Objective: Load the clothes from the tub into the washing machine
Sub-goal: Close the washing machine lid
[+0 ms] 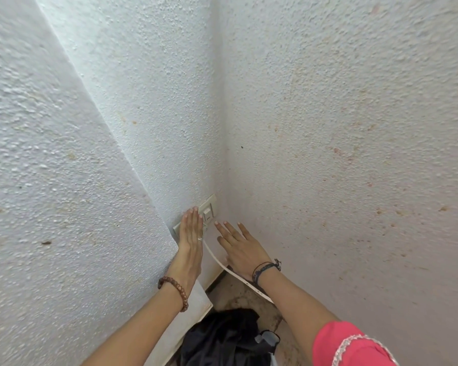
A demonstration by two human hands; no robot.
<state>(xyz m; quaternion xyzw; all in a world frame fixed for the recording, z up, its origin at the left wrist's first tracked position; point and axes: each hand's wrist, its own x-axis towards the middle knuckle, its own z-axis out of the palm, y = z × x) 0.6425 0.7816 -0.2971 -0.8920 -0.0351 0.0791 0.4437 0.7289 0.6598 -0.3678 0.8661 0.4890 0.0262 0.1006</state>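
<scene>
I face a corner of rough white walls. A switch-and-socket plate is fixed low on the left wall near the corner. My left hand lies flat over the plate's lower part, fingers together and straight. My right hand hovers just right of it, fingers spread, holding nothing. A white cord runs from under my left hand down to the right, passing beneath my right wrist. Dark clothes lie heaped on the floor below my arms. Neither tub nor washing machine is in view.
The left wall juts toward me with a sharp outer edge. A pale skirting strip runs along its base. A patch of stained floor shows in the corner. A grey-and-white object sits beside the dark heap.
</scene>
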